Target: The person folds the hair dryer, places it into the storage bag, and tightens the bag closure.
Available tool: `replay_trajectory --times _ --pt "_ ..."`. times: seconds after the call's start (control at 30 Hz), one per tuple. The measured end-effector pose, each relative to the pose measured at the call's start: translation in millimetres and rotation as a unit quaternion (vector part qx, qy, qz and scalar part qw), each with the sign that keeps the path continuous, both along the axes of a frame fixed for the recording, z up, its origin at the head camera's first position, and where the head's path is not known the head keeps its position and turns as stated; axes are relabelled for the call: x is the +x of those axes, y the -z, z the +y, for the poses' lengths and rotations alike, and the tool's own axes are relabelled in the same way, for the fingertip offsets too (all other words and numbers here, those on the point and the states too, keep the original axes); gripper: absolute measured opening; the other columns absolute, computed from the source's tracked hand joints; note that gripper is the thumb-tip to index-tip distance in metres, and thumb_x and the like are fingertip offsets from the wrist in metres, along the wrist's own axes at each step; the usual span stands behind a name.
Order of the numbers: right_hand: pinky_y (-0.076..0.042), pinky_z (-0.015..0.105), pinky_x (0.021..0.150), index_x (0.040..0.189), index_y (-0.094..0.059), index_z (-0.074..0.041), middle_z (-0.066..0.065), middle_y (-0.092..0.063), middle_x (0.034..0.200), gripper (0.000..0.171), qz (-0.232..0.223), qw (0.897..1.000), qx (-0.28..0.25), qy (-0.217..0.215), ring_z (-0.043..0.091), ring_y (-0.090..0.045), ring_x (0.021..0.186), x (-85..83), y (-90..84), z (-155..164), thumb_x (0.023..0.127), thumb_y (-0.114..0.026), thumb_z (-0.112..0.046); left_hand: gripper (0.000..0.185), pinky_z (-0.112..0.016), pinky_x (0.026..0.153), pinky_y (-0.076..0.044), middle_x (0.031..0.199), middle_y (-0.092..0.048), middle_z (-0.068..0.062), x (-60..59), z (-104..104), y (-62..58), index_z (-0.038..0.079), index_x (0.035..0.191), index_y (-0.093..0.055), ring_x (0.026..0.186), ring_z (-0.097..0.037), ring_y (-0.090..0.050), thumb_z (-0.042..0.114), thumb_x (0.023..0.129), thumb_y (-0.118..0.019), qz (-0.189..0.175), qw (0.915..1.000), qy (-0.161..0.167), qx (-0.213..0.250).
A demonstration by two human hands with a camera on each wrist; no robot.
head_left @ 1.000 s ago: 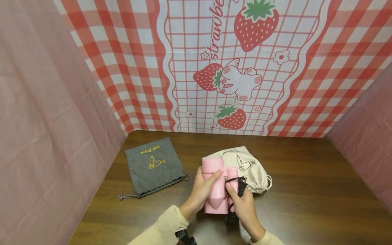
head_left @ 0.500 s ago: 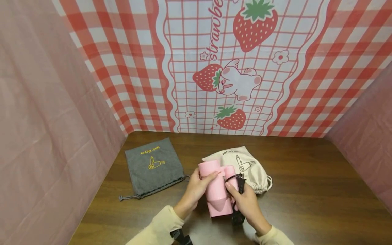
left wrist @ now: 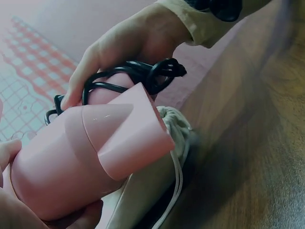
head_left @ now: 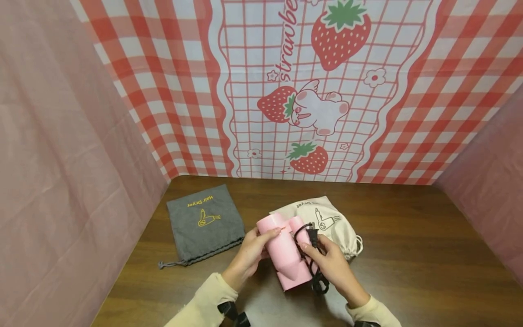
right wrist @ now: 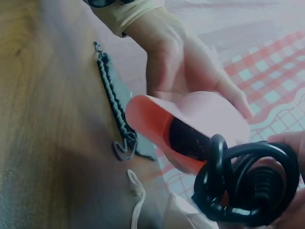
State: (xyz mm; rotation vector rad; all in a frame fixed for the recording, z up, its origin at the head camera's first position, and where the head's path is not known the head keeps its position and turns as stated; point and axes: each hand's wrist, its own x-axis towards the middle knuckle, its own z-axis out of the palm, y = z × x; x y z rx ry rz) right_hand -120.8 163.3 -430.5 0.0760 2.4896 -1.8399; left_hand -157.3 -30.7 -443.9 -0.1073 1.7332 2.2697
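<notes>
Left hand (head_left: 249, 254) wraps the barrel of the pink hair dryer (head_left: 283, 252), thumb on top near the far end, fingers curled under. Right hand (head_left: 333, 268) grips the folded handle side and pinches the coiled black cord (head_left: 314, 268) against it, plug (head_left: 312, 234) sticking up past the fingertips. Dryer is held just above the table (head_left: 408, 254), in front of the person, between both hands and partly over the near edge of the beige drawstring bag (head_left: 331, 222). Long axis runs near-to-far, tilted slightly left at the far end; the wider flared end points back toward the person, the other end toward the backdrop. The right wrist view shows an open end of the barrel with a dark grille inside and the cord looped tight beside it. Beige bag lies flat behind the dryer, hair dryer print on it, drawstring opening to the right. Grey drawstring bag (head_left: 204, 222) lies flat well to the left, yellow "Hair Dryer" print, cord trailing off its near edge. Surface is dark brown wood-grain. Back wall is a red-and-white checked strawberry cloth (head_left: 310, 86) with a cartoon bunny; plain pink cloth (head_left: 61, 159) hangs on both sides. Cream sleeves on both arms.
</notes>
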Motion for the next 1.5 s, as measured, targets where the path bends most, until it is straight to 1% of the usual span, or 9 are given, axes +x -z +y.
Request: replay_trajectory --times 0.1,0.2,0.5,0.63,0.8,0.9,1.13,1.37,1.5 --pt "-0.051 0.022 0.065 0.11 -0.062 0.003 0.01 -0.07 0.089 0.029 0.013 1.0 0.013 0.0 0.003 -0.061 0.071 -0.3 -0.9 0.3 0.091 -0.067 -0.018 0.056 -0.031 0.069 -0.055 0.095 -0.069 -0.005 -1.5 -4.9 1.6 -0.002 0.13 -0.048 0.081 -0.013 -0.068 0.029 0.087 -0.068 -0.01 0.9998 -0.007 0.014" --pt "-0.051 0.021 0.069 0.115 -0.061 0.004 0.012 -0.071 0.091 0.031 0.014 1.0 0.026 0.001 0.001 -0.062 0.074 0.2 -1.8 1.1 0.092 -0.066 -0.018 0.056 -0.031 0.069 -0.055 0.095 -0.069 -0.005 -1.4 -7.8 2.2 -0.001 0.13 -0.048 0.082 -0.014 -0.068 0.029 0.087 -0.068 -0.01 0.9996 -0.017 0.019" --pt "-0.049 0.02 0.065 0.124 -0.057 0.002 0.008 -0.067 0.082 0.041 0.043 0.997 0.04 -0.042 0.001 -0.056 0.067 1.1 -0.9 2.6 0.089 -0.069 -0.016 0.057 -0.031 0.069 -0.054 0.097 -0.068 -0.006 1.3 -10.0 3.2 -0.001 0.13 -0.049 0.083 -0.014 -0.067 0.032 0.088 -0.067 -0.019 0.9991 -0.032 0.022" --pt "-0.05 0.02 0.067 0.121 -0.06 0.0 0.008 -0.069 0.089 0.039 0.063 0.995 0.066 -0.043 0.001 -0.057 0.072 2.0 1.1 1.2 0.087 -0.071 -0.017 0.057 -0.031 0.069 -0.054 0.1 -0.068 -0.006 4.5 -9.2 4.1 -0.001 0.132 -0.047 0.084 -0.014 -0.066 0.032 0.089 -0.066 -0.019 0.9992 -0.027 0.022" --pt "-0.049 0.023 0.074 0.116 -0.066 -0.004 0.009 -0.07 0.099 0.036 0.098 0.986 0.136 -0.021 0.009 -0.059 0.084 3.3 2.4 -1.2 0.086 -0.073 -0.023 0.058 -0.033 0.072 -0.055 0.103 -0.067 -0.008 7.9 -8.5 5.2 -0.002 0.133 -0.046 0.087 -0.015 -0.066 0.032 0.09 -0.065 -0.015 0.9996 -0.014 0.022" --pt "-0.05 0.025 0.076 0.115 -0.067 -0.004 0.01 -0.071 0.103 0.036 0.11 0.982 0.152 -0.013 0.013 -0.06 0.088 3.0 3.4 -2.5 0.085 -0.074 -0.024 0.058 -0.035 0.074 -0.055 0.103 -0.067 -0.008 9.1 -9.2 5.5 -0.003 0.134 -0.045 0.088 -0.016 -0.066 0.032 0.091 -0.063 -0.014 0.9995 -0.006 0.027" --pt "-0.051 0.021 0.073 0.114 -0.068 0.0 0.012 -0.072 0.099 0.034 0.122 0.986 0.113 0.007 0.004 -0.058 0.082 3.7 5.7 -1.9 0.085 -0.073 -0.019 0.058 -0.037 0.08 -0.054 0.104 -0.068 -0.008 9.4 -15.1 5.0 -0.004 0.136 -0.041 0.09 -0.016 -0.066 0.033 0.095 -0.058 -0.013 0.9988 0.044 0.019" --pt "-0.045 0.022 0.051 0.11 -0.067 0.004 0.001 -0.057 0.063 0.029 0.082 0.995 0.045 0.017 0.002 -0.049 0.052 3.1 6.1 2.0 0.088 -0.07 -0.014 0.058 -0.036 0.081 -0.054 0.099 -0.068 -0.004 7.2 -24.1 5.0 -0.007 0.137 -0.04 0.084 -0.013 -0.066 0.031 0.096 -0.056 0.009 0.9953 0.096 -0.004" --pt "-0.044 0.022 0.049 0.105 -0.067 0.006 -0.004 -0.052 0.059 0.024 0.071 0.997 0.013 0.021 0.003 -0.047 0.05 3.0 6.7 2.3 0.088 -0.069 -0.01 0.056 -0.033 0.081 -0.054 0.095 -0.067 -0.001 7.2 -26.4 4.7 -0.008 0.135 -0.041 0.082 -0.01 -0.065 0.029 0.096 -0.056 0.01 0.994 0.108 -0.012"
